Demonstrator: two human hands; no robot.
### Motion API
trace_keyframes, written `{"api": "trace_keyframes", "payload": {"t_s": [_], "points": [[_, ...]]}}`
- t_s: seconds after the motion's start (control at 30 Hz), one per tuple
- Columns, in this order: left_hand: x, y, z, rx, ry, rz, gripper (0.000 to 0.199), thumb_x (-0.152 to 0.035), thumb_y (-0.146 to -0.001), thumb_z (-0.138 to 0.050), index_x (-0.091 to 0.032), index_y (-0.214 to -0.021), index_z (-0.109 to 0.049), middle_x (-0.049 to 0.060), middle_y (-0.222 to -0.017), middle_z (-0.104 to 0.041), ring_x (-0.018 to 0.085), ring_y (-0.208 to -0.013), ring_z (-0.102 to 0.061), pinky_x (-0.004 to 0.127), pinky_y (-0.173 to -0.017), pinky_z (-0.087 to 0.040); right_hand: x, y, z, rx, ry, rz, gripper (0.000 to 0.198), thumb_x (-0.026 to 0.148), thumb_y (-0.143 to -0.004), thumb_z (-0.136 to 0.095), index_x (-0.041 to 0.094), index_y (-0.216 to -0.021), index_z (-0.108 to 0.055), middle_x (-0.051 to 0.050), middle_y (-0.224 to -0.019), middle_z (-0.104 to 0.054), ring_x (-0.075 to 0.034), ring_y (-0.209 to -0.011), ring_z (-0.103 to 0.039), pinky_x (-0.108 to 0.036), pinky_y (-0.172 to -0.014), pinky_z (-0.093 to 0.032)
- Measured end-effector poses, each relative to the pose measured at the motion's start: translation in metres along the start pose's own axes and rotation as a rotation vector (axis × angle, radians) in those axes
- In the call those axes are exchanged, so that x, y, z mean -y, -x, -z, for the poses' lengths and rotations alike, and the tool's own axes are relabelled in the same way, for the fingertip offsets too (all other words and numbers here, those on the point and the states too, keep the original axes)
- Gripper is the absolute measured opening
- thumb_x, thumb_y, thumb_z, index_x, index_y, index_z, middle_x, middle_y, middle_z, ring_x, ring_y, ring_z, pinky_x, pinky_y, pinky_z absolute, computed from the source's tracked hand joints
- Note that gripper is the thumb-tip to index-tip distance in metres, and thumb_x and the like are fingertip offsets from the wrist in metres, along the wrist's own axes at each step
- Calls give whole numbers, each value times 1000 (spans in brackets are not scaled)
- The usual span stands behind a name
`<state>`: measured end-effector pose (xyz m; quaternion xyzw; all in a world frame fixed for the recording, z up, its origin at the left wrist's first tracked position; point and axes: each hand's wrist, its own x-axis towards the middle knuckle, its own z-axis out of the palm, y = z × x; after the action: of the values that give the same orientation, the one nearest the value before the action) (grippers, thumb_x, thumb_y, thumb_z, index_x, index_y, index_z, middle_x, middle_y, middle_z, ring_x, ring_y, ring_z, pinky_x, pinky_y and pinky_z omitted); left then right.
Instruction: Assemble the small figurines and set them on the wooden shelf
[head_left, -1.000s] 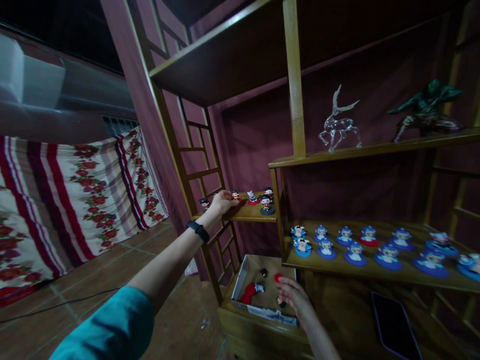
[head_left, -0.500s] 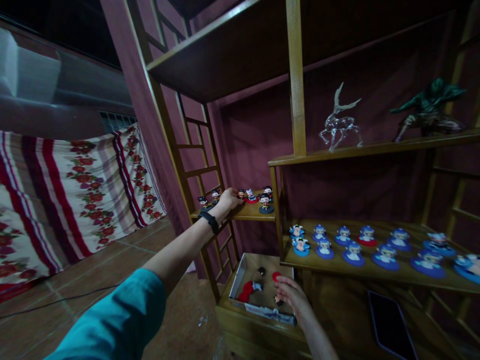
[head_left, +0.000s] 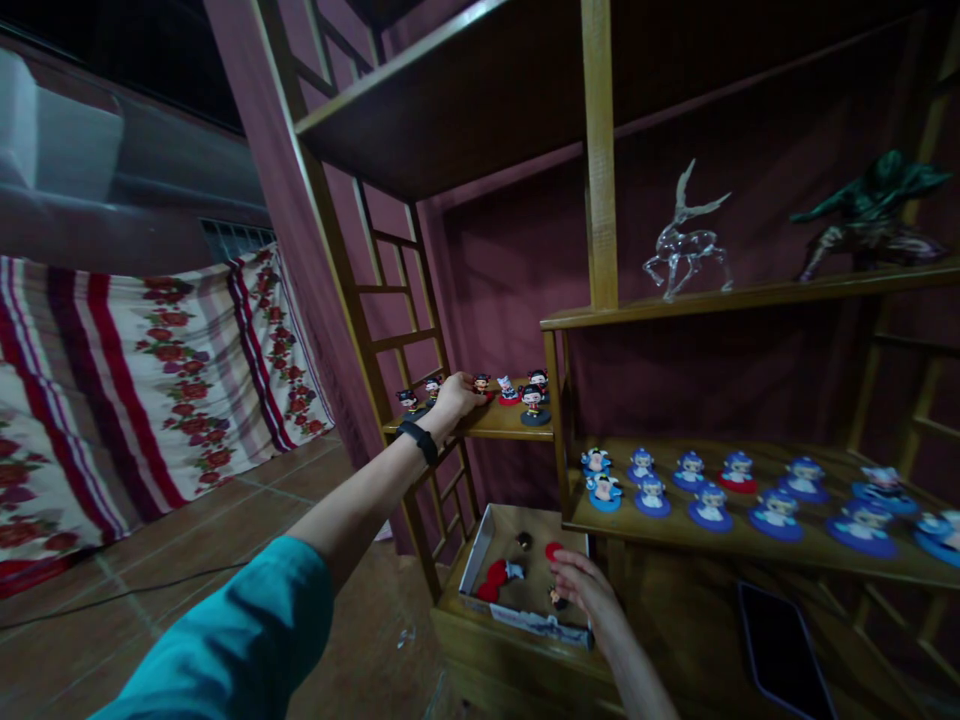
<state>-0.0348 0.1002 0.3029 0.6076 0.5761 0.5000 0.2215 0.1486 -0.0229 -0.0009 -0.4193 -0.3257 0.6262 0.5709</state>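
Observation:
My left hand (head_left: 454, 402) reaches onto the small left shelf (head_left: 495, 428), its fingers closed around a dark-haired figurine (head_left: 482, 384) on a red base. Part of that figurine is hidden by the fingers. To its right stand a white-headed figurine (head_left: 508, 390) on a red base and two dark-haired ones, the front one (head_left: 534, 402) on a grey base. Lower down, my right hand (head_left: 586, 588) is over an open cardboard box (head_left: 491, 610), fingers curled together at a red disc (head_left: 553, 551). Inside the box lie a red-and-white piece (head_left: 498, 578), a dark head (head_left: 523, 540) and a small figurine (head_left: 556, 597).
Several blue and purple figurines (head_left: 709, 505) line the lower right shelf, above a phone (head_left: 784, 645). A glass deer (head_left: 688, 245) and a green statue (head_left: 874, 215) stand higher. A lattice side (head_left: 405, 300) borders the left shelf; a floral cloth (head_left: 172, 370) hangs farther left.
The view has shifted very slightly. Both hands keep nearly the same places, the left at the figurine on the shelf and the right over the box.

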Motion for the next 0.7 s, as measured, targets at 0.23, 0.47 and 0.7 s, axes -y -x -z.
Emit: {"api": "trace_keyframes", "payload": {"t_s": [0.23,0.47,0.7], "points": [[3,1,9,-81,-136,-7,46,-13,-41,-80,-15,-80,-56,0,-71,-62,13,-65,-59,21,-57,-42,-6,-6,4,3,-12,4,42,44,-49,-74,19,-82,-66,-5,-81,-67,-18,-75,-61,-28,-65,-49],[2,3,8,-85,-221,-3,44,-13,-43,-78,-16,-80,-56,1,-70,-64,16,-68,-60,21,-56,-42,-2,-4,2,-17,25,-6,40,43,-48,-73,18,-78,-66,-4,-77,-66,-17,-69,-61,-28,-63,-49],[4,5,9,-54,-190,-2,47,-14,-45,-77,-15,-86,-56,3,-78,-65,16,-69,-61,20,-56,-43,-4,-5,0,-22,36,7,38,43,-48,-72,18,-77,-66,-3,-74,-66,-16,-63,-60,-28,-60,-48]]}}
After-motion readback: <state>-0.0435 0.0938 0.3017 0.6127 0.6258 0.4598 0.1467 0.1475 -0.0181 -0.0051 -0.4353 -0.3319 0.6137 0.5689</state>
